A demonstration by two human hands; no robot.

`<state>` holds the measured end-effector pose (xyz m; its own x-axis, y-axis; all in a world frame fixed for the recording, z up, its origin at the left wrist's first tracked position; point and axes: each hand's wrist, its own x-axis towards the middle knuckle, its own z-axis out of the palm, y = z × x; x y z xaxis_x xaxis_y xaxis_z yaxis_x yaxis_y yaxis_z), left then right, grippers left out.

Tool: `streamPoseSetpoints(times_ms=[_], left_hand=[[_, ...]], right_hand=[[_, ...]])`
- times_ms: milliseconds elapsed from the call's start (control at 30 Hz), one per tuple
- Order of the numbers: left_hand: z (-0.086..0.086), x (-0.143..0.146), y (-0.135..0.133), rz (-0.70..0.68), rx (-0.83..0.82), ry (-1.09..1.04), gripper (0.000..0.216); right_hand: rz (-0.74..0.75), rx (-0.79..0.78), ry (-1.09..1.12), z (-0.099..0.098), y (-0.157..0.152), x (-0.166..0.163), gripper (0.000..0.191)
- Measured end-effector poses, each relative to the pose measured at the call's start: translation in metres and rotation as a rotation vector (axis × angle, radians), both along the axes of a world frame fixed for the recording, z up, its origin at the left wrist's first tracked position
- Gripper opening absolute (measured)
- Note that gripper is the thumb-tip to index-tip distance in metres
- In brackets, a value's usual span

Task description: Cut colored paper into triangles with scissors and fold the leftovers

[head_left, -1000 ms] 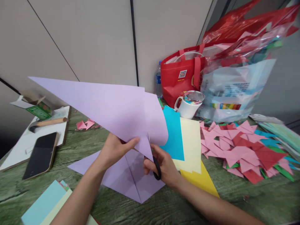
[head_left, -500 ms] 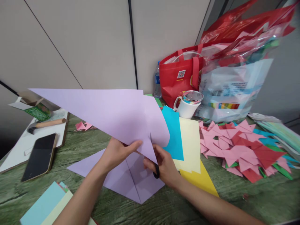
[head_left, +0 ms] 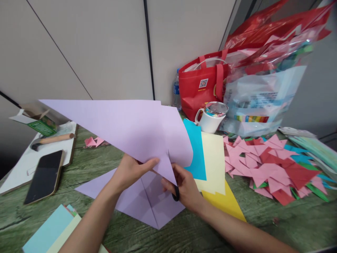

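Observation:
A large folded sheet of lavender paper (head_left: 118, 123) is held up over the table, pinched by my left hand (head_left: 134, 172) along its lower edge, thumb on top. Closed around black-handled scissors (head_left: 176, 193) is my right hand (head_left: 185, 184), just right of the left one. A blade tip pokes out at a cut in the paper, and a loose flap curls away on the right; most of the blades are hidden. Beneath both hands lies another lavender sheet (head_left: 150, 207) with a crease down its middle.
Blue paper (head_left: 197, 154), cream paper (head_left: 214, 161) and yellow paper (head_left: 233, 203) lie to the right, beside a heap of pink folded pieces (head_left: 263, 165). Behind stand a white mug (head_left: 210, 121) and a red bag (head_left: 192, 84). On the left are a phone (head_left: 44, 175) and a hammer-like tool (head_left: 52, 138).
The held sheet's far left tip has shifted slightly right, and the flap on the right has spread a little further over the blue paper. Both hands stay nearly in place.

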<state>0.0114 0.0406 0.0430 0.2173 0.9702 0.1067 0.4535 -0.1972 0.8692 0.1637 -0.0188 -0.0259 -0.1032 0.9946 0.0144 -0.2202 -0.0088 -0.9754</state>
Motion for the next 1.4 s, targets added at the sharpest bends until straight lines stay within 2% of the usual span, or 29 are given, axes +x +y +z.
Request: streamPoseSetpoints(times_ms=[600,700,800,900,1400], left_hand=[[-0.0010,0.0014,-0.0003,-0.026,-0.056,-0.086,0.022],[-0.0014,0.0012,0.0012,-0.033,-0.072,-0.194,0.026],[-0.0019,0.0002,0.0032,-0.044,-0.155,-0.370,0.027],[-0.0030,-0.0015,0.0047,-0.023,-0.214,-0.453,0.025],[-0.0024,-0.0032,0.0030,-0.050,-0.245,-0.417,0.021]], right_hand=[[-0.004,0.002,-0.028,-0.0022,-0.0014,0.0001,0.030],[-0.017,-0.005,-0.022,-0.0024,-0.0012,-0.0005,0.031],[-0.022,-0.009,-0.030,-0.0032,-0.0009,-0.0009,0.032],[-0.019,-0.006,-0.040,-0.0030,-0.0010,-0.0008,0.033],[-0.066,-0.020,0.062,-0.0032,0.0021,-0.0011,0.033]])
